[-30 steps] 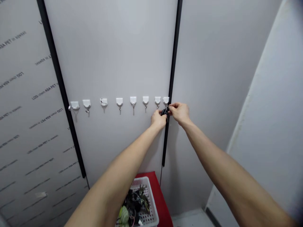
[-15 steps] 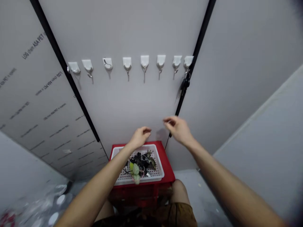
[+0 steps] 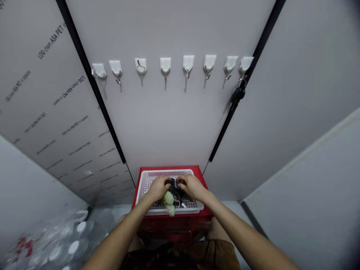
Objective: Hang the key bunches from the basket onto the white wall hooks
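A white perforated basket holds a heap of keys, mostly black, with some metal rings. My left hand is inside it, fingers curled and pressed on the black keys from the left. From the right, my right hand reaches into the same heap, its fingertips pinched at a key and ring. Which single keys the fingers hold is hard to make out. Just below the left fingers lies a pale green plush-like charm with a pink loop.
A row of white wall hooks runs across the panel above. Black keys hang from the rightmost hook. The basket rests on a red stool or box. Clear plastic bottles stand on the floor at lower left.
Both hands have come down from in front of the wall into the basket and onto the keys. The view has shifted, so the hooks appear farther right and higher.
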Tool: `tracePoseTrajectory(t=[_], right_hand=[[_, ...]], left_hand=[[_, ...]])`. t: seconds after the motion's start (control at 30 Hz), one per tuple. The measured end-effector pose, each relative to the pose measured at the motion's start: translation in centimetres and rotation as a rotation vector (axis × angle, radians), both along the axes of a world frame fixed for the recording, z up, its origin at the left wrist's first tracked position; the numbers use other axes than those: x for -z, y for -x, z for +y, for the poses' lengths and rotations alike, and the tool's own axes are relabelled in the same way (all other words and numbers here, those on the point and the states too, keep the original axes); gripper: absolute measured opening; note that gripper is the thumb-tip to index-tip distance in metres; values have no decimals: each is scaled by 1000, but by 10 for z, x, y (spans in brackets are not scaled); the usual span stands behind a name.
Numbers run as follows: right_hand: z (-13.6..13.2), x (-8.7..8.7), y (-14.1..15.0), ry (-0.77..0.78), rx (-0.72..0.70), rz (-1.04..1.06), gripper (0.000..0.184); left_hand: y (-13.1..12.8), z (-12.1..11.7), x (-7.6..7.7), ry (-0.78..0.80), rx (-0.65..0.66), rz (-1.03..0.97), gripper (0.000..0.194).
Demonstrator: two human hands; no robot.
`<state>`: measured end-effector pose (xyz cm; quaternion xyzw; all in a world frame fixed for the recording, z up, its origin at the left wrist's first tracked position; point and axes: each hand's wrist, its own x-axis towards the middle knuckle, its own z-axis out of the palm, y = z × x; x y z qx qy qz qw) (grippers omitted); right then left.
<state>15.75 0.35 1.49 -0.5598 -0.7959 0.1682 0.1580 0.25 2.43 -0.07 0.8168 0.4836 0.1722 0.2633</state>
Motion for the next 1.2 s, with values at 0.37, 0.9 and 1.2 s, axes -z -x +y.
tracePoseTrajectory(t=[0.37, 0.9, 1.2], right_hand=[[-2, -1, -1, -11, 73, 238, 12], [-3, -42, -10, 154, 192, 795, 10], [5, -110, -21, -18, 197, 972, 12]], left_hand=[[-6, 0, -2, 10, 124, -158, 24], [-31, -5, -37, 80, -19, -544, 17], [-51, 8, -107, 166, -37, -876, 11]])
